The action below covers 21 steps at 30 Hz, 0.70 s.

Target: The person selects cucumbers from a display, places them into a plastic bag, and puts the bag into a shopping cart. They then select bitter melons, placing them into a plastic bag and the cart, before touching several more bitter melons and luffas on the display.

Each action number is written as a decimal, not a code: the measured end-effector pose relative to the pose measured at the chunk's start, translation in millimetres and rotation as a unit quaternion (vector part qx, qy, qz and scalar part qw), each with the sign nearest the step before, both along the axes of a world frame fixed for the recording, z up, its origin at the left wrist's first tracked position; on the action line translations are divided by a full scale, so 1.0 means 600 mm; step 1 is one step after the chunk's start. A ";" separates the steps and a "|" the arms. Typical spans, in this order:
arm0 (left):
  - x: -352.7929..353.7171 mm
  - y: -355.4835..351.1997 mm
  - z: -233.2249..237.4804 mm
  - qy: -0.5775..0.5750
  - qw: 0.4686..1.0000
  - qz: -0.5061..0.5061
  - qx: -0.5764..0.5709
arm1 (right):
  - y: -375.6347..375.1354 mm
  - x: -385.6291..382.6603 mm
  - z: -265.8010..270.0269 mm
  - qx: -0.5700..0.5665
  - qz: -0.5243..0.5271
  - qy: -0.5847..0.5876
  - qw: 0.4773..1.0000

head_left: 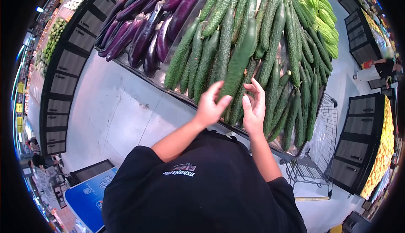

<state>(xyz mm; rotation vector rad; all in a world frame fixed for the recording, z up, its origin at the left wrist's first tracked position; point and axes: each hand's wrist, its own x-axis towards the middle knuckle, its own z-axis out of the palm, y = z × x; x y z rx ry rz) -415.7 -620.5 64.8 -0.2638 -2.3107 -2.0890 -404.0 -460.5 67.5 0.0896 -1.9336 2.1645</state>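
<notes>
My left hand (pixel 211 106) is closed round the near end of a long dark green cucumber (pixel 240 64), which is slightly blurred and tilts up over the pile. My right hand (pixel 255 110) is beside it with fingers apart and slightly curled, holding nothing. Below and around both hands lie several more bumpy cucumbers (pixel 206 64) in rows on a slanted display stand. To their left are several glossy purple eggplants (pixel 141 39). Light green leafy-looking vegetables (pixel 325 17) lie at the far right of the stand.
A wire shopping cart (pixel 325 136) with a clear plastic bag (pixel 317 136) stands against the stand's right side. A blue sign or box (pixel 86 199) is at lower left. Dark produce cabinets (pixel 63 72) line the left, and another cabinet (pixel 356 140) with yellow fruit is at right.
</notes>
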 end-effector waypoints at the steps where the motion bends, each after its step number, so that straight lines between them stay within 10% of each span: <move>1: -0.016 -0.037 -0.005 0.025 0.998 0.030 -0.045 | -0.004 0.000 -0.003 0.015 -0.007 -0.006 1.000; 6: -0.097 -0.203 -0.085 0.251 0.877 0.207 -0.353 | -0.005 0.008 -0.034 0.081 -0.040 -0.034 0.995; 21: -0.132 -0.249 -0.149 0.214 0.866 0.215 -0.397 | -0.067 0.016 -0.062 0.134 -0.123 -0.103 0.978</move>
